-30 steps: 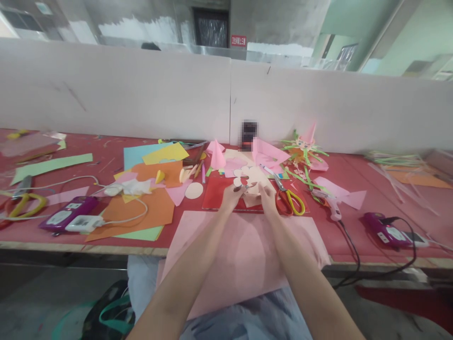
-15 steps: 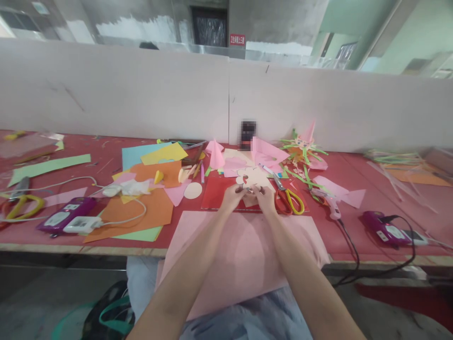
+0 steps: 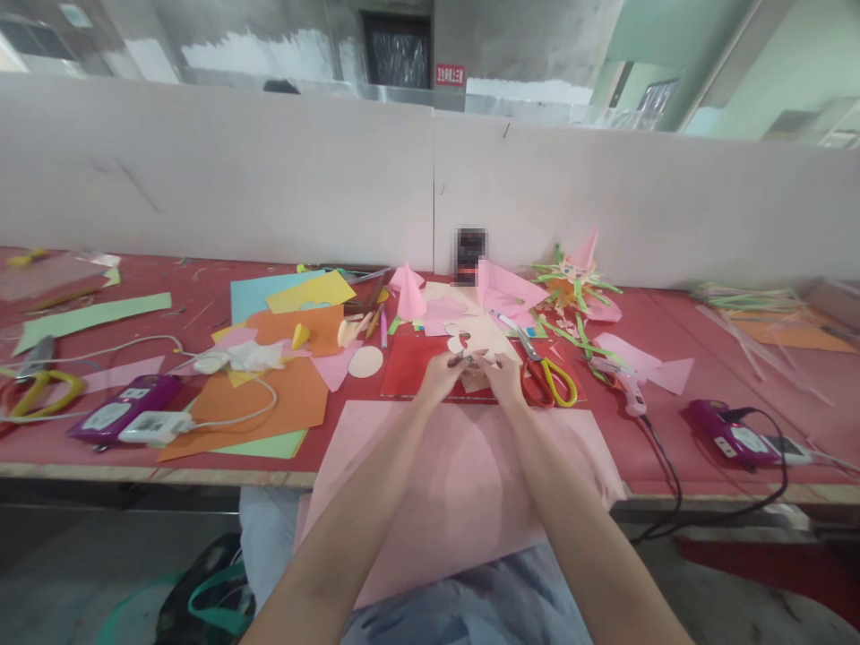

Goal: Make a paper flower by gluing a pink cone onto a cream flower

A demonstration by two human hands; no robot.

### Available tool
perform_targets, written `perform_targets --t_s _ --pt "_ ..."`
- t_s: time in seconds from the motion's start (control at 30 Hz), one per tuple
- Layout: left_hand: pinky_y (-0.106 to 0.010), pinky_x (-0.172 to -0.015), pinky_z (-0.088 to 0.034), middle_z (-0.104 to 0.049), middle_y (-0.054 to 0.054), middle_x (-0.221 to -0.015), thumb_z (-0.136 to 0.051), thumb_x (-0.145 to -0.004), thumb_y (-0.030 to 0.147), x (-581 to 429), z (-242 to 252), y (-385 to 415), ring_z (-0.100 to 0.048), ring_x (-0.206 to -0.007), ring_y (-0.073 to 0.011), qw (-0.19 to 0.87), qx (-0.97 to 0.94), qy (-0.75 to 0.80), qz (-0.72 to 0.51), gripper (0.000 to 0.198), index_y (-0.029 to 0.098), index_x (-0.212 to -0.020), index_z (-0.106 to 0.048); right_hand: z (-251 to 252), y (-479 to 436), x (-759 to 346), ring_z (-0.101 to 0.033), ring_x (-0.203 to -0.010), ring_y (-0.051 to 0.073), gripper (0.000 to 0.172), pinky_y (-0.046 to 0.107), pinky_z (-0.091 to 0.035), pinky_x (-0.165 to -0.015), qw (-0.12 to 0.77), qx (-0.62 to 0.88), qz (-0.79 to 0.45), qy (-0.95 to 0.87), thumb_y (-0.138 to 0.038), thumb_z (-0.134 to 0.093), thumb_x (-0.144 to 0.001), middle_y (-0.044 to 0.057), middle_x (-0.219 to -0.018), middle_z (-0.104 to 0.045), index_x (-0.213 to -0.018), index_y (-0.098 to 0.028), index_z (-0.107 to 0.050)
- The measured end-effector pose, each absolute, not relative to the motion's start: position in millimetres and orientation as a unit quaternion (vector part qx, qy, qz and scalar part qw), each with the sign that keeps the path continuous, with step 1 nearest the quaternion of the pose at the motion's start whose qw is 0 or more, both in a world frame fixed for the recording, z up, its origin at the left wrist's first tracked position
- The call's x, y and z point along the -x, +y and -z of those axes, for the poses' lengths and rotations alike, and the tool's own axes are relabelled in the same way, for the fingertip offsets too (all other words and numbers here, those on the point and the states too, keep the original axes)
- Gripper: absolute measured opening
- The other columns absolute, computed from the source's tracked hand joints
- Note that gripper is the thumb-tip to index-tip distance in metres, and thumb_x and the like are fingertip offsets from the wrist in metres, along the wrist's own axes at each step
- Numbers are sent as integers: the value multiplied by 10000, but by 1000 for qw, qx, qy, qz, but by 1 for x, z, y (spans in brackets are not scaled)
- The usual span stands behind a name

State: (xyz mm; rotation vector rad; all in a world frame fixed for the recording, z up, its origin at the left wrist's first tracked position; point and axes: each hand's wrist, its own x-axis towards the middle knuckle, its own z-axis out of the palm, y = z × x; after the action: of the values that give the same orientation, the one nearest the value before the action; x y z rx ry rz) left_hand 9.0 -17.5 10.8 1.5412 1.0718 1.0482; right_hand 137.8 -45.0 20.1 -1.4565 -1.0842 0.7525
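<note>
Both my arms reach out over a large pink sheet (image 3: 463, 484) that hangs off the table's front edge. My left hand (image 3: 440, 378) and my right hand (image 3: 503, 376) meet above a red sheet (image 3: 409, 369), fingers pinched together on a small dark thing (image 3: 465, 360) that I cannot make out. Just behind the fingers lies a cream paper cut-out (image 3: 480, 336) with rounded lobes. Red and yellow scissors (image 3: 547, 376) lie right of my right hand.
Coloured paper sheets (image 3: 282, 394) and scraps cover the red table (image 3: 672, 448). A purple device (image 3: 121, 408) with a white cable lies at the left, and another purple device (image 3: 729, 434) and a glue gun (image 3: 628, 390) at the right. Yellow scissors (image 3: 37, 390) lie far left. A white partition (image 3: 269, 170) runs behind.
My two hands have drawn closer together over the red sheet, fingertips now meeting on the small dark thing. The rest of the table is unchanged.
</note>
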Motion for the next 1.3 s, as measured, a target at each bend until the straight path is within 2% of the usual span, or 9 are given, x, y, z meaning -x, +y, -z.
perform_targets --t_s 0.17,0.6,0.83,0.97,1.07,1.3 --pt "-295 -686 -483 -705 -70 -824 -567 -735 319 -9 -11 -18 -649 -779 -212 472 -627 454 -422 251 133 -864 -675 -20 -46 -138 -430 -546 107 330 241 -336 -515 561 611 -322 -457 -452 -669 -560 -26 -515 -493 -494 -166 -518" --pt "-284 -680 -461 -689 -62 -804 -576 -712 331 -9 -11 -18 -633 -769 -211 404 -648 483 -427 242 132 -823 -659 -20 -47 -137 -491 -578 126 355 242 -373 -528 550 619 -325 -457 -480 -664 -562 -6 -556 -561 -608 -130 -626" --pt "-284 -686 -465 -686 -61 -816 -608 -688 359 -9 -13 -19 -630 -788 -212 412 -637 482 -439 272 134 -835 -648 -12 -44 -140 -564 -675 149 401 239 -435 -551 582 555 -372 -464 -465 -623 -637 39 -781 -646 -897 -160 -630" --pt "-291 -685 -466 -689 -56 -807 -625 -672 378 -9 -12 -17 -631 -795 -221 416 -643 484 -424 289 137 -830 -654 -10 -42 -142 -559 -672 153 366 240 -443 -537 580 554 -351 -483 -476 -583 -674 37 -753 -632 -867 -169 -632" --pt "-290 -703 -463 -692 -48 -790 -617 -682 356 -9 -15 -20 -633 -780 -209 417 -659 479 -403 243 150 -802 -665 -10 -42 -142 -554 -658 147 351 251 -453 -583 577 554 -347 -490 -463 -581 -681 23 -715 -620 -857 -163 -627" --pt "-275 -704 -473 -697 -48 -786 -600 -698 353 -8 -15 -21 -634 -792 -193 438 -653 473 -399 219 166 -795 -665 -10 -42 -141 -560 -685 149 345 257 -448 -621 581 554 -342 -489 -443 -601 -666 23 -763 -623 -867 -162 -606"
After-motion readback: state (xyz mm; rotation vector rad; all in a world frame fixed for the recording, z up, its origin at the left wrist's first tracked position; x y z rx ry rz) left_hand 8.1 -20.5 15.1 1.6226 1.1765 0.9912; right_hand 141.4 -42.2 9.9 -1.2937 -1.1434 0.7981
